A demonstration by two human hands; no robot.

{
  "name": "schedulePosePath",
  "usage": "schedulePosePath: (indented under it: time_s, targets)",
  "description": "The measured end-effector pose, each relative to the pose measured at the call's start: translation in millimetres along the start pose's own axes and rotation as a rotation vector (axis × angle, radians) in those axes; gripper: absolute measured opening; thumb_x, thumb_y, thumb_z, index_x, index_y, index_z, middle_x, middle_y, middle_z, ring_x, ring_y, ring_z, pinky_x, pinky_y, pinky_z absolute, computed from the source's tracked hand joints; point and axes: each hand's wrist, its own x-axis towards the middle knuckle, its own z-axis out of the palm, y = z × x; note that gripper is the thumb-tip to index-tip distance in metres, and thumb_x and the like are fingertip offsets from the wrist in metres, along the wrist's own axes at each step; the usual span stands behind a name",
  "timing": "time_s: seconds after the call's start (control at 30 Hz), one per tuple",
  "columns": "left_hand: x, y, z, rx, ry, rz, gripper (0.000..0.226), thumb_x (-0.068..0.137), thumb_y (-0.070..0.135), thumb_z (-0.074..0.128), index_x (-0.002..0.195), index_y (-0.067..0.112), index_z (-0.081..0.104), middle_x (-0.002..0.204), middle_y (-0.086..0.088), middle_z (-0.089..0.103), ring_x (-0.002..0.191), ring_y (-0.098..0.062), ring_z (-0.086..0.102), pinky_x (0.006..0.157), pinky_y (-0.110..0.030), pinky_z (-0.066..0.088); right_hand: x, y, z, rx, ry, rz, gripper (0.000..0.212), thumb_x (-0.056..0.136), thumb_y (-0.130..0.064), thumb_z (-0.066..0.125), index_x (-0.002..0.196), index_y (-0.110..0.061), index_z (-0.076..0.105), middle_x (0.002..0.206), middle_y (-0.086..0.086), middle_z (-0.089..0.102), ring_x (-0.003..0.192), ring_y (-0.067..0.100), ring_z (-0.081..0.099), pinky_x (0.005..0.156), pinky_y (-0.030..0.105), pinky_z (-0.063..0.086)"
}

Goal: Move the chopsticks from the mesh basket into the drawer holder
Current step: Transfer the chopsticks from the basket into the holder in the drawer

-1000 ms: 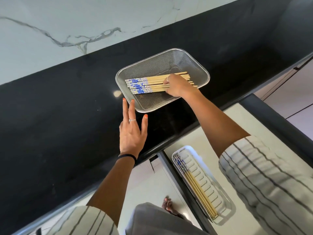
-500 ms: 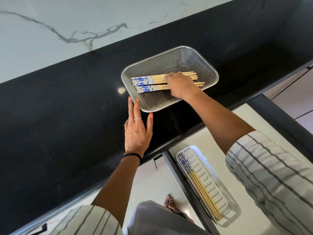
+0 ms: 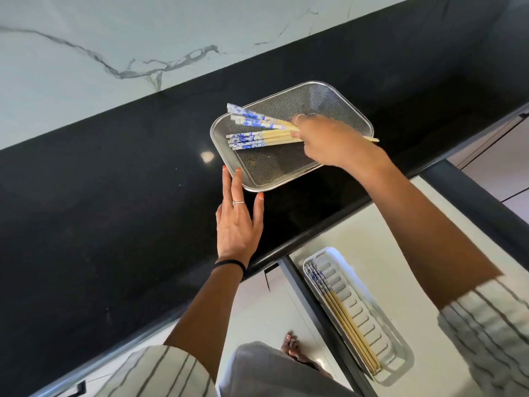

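A steel mesh basket (image 3: 337, 103) sits on the black counter. Several wooden chopsticks with blue-and-white ends (image 3: 257, 140) lie flat in it. My right hand (image 3: 329, 140) is shut on a few more chopsticks (image 3: 252, 117), whose patterned ends tilt up above the basket's left rim. My left hand (image 3: 239, 222) rests flat on the counter, fingers apart, fingertips touching the basket's near left corner. A white slotted drawer holder (image 3: 369, 316) lies in the open drawer at lower right, with several chopsticks (image 3: 340, 313) along its left side.
The black counter (image 3: 100, 210) runs diagonally below a white marble wall (image 3: 114, 38). The open drawer (image 3: 400, 245) has a dark frame on its right side. A bare foot (image 3: 293, 346) stands on the floor below the counter edge.
My right hand closed on a few chopsticks and lifted them, so their patterned ends now point up and left above the rest. My left hand slid closer to the basket's corner.
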Motion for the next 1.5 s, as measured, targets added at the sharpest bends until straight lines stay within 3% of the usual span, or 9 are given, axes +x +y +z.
schedulePosePath:
  time_s: [0.1,0.2,0.37,0.6,0.73,0.87,1.03,1.17,1.5]
  targets:
    - [-0.2,0.1,0.2,-0.013,0.003,0.001,0.064,0.101,0.042,0.042,0.155,0.023,0.013,0.165,0.001,0.005,0.136,-0.023,0.042,0.107,-0.048,0.036,-42.1,-2.5,-8.4,0.154,0.086,-0.015,0.013,0.099,-0.021,0.043,0.107,-0.013,0.049,0.067,-0.004,0.043,0.058,0.018,0.046,0.053,0.032,0.030]
    - [-1.2,1.6,-1.3,-0.029,0.010,0.014,0.064,0.101,0.041,0.042,0.155,0.024,0.011,0.165,0.003,0.003,0.135,-0.021,0.042,0.106,-0.046,0.036,-92.1,-5.7,-7.2,0.409,0.057,0.016,0.019,0.100,-0.024,0.042,0.100,-0.008,0.052,0.066,-0.002,0.047,0.056,0.016,0.045,0.059,0.035,0.038]
    - [-1.1,2.5,-3.2,-0.035,0.002,0.020,0.064,0.102,0.039,0.042,0.156,0.023,0.011,0.165,0.002,0.004,0.139,-0.023,0.040,0.107,-0.049,0.037,-169.6,0.3,30.9,0.551,-0.018,0.250,0.023,0.101,-0.020,0.038,0.111,-0.008,0.056,0.061,-0.011,0.044,0.048,0.006,0.041,0.051,0.018,0.034]
    - [-2.0,2.7,-3.7,-0.049,-0.015,0.011,0.064,0.102,0.040,0.039,0.155,0.027,0.008,0.165,0.003,0.003,0.135,-0.023,0.043,0.109,-0.051,0.037,-255.0,23.8,97.6,0.376,-0.462,0.618,0.021,0.101,-0.027,0.038,0.111,-0.016,0.052,0.115,0.013,0.065,0.100,0.033,0.064,0.088,0.044,0.051]
    - [-3.2,4.1,-5.1,-0.060,-0.012,0.009,0.062,0.102,0.038,0.041,0.155,0.026,0.011,0.165,0.003,0.005,0.125,-0.028,0.052,0.106,-0.054,0.039,-277.2,28.9,128.6,0.377,-0.599,0.725,0.013,0.095,-0.014,0.041,0.088,-0.024,0.046,0.099,0.002,0.064,0.090,0.023,0.063,0.081,0.032,0.050]
    - [-3.6,5.0,-5.6,-0.078,-0.021,-0.005,0.061,0.102,0.036,0.041,0.155,0.025,0.012,0.165,0.003,0.005,0.122,-0.033,0.055,0.103,-0.058,0.042,-275.2,22.8,149.6,0.515,-0.597,0.828,0.018,0.096,-0.013,0.038,0.082,-0.022,0.044,0.077,-0.002,0.048,0.058,0.011,0.042,0.052,0.022,0.032]
    - [-3.5,2.0,-7.8,-0.106,-0.041,-0.009,0.061,0.102,0.035,0.040,0.155,0.023,0.013,0.165,0.003,0.003,0.118,-0.037,0.057,0.096,-0.060,0.046,-260.4,10.7,176.6,0.465,-0.537,0.832,0.003,0.098,-0.022,0.039,0.100,-0.021,0.040,0.101,0.010,0.052,0.088,0.022,0.053,0.068,0.032,0.047]
    - [-3.0,2.9,-7.8,-0.106,-0.040,-0.011,0.060,0.102,0.033,0.040,0.155,0.023,0.013,0.165,0.002,0.003,0.128,-0.035,0.052,0.099,-0.061,0.044,-252.5,2.5,185.9,0.285,-0.454,0.866,0.026,0.096,-0.021,0.041,0.120,-0.016,0.053,0.121,0.009,0.060,0.109,0.030,0.061,0.090,0.037,0.048]
    - [-1.5,1.3,-8.4,-0.116,-0.060,-0.019,0.059,0.103,0.033,0.039,0.155,0.021,0.014,0.165,0.000,0.003,0.118,-0.039,0.057,0.096,-0.062,0.045,-249.5,-4.4,204.3,0.143,-0.336,0.812,0.029,0.100,-0.025,0.039,0.118,-0.017,0.059,0.110,0.005,0.070,0.099,0.024,0.068,0.082,0.036,0.056]
